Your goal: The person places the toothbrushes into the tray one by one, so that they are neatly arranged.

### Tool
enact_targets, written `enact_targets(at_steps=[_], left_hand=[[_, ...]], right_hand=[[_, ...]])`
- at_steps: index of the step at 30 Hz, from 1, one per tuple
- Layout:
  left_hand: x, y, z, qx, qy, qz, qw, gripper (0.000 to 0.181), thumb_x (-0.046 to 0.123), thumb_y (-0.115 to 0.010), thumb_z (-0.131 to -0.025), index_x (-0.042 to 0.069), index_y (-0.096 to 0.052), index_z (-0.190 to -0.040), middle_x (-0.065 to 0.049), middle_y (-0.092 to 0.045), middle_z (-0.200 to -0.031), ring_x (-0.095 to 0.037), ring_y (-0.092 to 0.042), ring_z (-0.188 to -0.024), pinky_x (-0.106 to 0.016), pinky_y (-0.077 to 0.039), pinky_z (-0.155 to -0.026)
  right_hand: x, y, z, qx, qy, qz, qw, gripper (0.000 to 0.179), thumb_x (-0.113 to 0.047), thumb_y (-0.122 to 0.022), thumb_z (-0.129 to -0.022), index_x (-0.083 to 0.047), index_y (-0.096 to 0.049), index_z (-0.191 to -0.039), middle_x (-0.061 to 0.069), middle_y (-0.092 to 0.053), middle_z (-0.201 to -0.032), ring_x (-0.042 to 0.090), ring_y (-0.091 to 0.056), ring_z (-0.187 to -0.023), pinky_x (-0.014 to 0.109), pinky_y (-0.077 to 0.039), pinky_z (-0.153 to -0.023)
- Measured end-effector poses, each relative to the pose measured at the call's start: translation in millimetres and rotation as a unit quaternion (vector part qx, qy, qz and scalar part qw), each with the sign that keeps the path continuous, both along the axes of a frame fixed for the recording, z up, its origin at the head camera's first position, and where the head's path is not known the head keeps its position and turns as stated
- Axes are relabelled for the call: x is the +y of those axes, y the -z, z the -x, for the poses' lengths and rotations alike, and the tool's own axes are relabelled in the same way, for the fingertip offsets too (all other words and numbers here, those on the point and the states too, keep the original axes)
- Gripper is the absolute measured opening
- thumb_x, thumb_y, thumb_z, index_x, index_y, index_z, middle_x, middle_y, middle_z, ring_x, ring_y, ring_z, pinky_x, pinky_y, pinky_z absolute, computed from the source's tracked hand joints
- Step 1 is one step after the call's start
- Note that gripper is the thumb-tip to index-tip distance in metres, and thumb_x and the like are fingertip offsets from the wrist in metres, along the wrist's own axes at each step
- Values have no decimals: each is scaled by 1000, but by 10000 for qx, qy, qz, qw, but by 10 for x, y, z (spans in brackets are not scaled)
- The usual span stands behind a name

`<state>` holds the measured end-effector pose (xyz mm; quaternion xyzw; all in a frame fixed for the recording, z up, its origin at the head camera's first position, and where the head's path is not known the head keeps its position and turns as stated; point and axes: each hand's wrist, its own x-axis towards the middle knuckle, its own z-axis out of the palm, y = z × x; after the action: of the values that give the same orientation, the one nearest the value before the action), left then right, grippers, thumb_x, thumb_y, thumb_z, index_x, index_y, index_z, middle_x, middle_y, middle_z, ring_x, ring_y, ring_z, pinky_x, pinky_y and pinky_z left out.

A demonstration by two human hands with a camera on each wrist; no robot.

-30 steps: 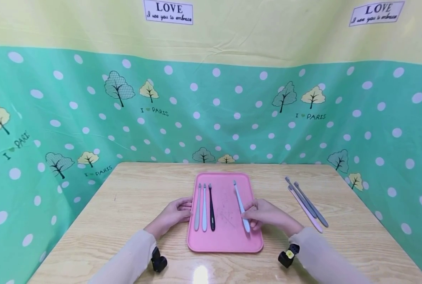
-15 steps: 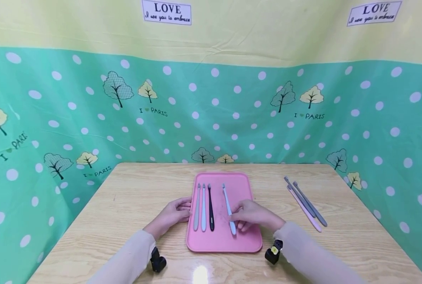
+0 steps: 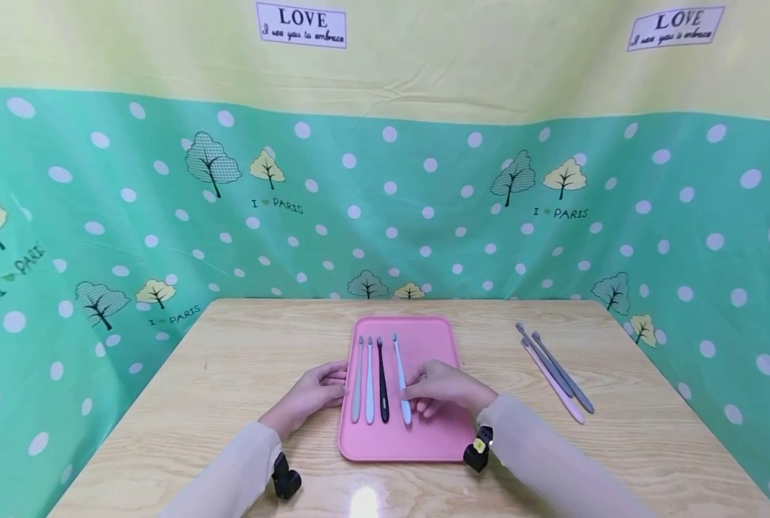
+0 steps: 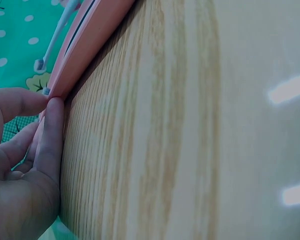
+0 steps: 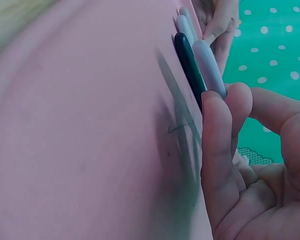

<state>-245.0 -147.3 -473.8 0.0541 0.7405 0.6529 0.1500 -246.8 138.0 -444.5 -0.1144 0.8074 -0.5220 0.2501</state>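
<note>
A pink tray [image 3: 427, 447] lies on the table, and my left hand [image 3: 309, 397] holds its left rim; the left wrist view has thumb and fingertips pinching the tray edge [image 4: 92, 47]. My right hand [image 3: 446, 387] pinches a light blue toothbrush [image 3: 399, 363] by its handle, over the middle of the tray. In the right wrist view that handle [image 5: 208, 60] is between thumb and fingertip, close beside a black toothbrush [image 5: 186, 59]. Left of the held one lie the black, a pale blue [image 3: 369, 392] and a grey toothbrush [image 3: 357, 392], side by side, heads toward the back.
To the tray's right, a pink toothbrush [image 3: 563, 396] and two grey toothbrushes [image 3: 569, 374] lie slanted close together on the wooden table [image 3: 262, 331]. A dotted green and yellow curtain [image 3: 385, 187] hangs behind the table.
My right hand has moved left across the tray with the light blue toothbrush, which now stands close to the black one and straighter. The left hand has stayed on the rim.
</note>
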Motion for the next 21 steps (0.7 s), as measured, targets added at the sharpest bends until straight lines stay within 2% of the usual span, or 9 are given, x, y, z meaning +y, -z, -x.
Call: enact_targets(at_steps=[8, 21], left_hand=[[-12, 15, 22, 27, -16, -7, 10000, 60, -3, -62, -91, -4, -43, -148, -20, -53, -128, -24, -60, -109, -34, -59, -91], [-5, 34, 24, 71, -49, -38, 10000, 61, -5, -63, -89, -6, -43, -146, -21, -53, -127, -25, -60, -107, -36, -60, -91]], right_hand=[[-88, -32, 52, -83, 33, 11, 10000, 18, -16, -75, -89, 0, -66, -91, 9, -67, -69, 10, -60, -52, 24, -60, -51], [-122, 39, 103, -192, 101, -99, 9997, 19, -17, -76, -89, 0, -68, -89, 10, -68, -70, 11, -61, -51, 25, -60, -50]])
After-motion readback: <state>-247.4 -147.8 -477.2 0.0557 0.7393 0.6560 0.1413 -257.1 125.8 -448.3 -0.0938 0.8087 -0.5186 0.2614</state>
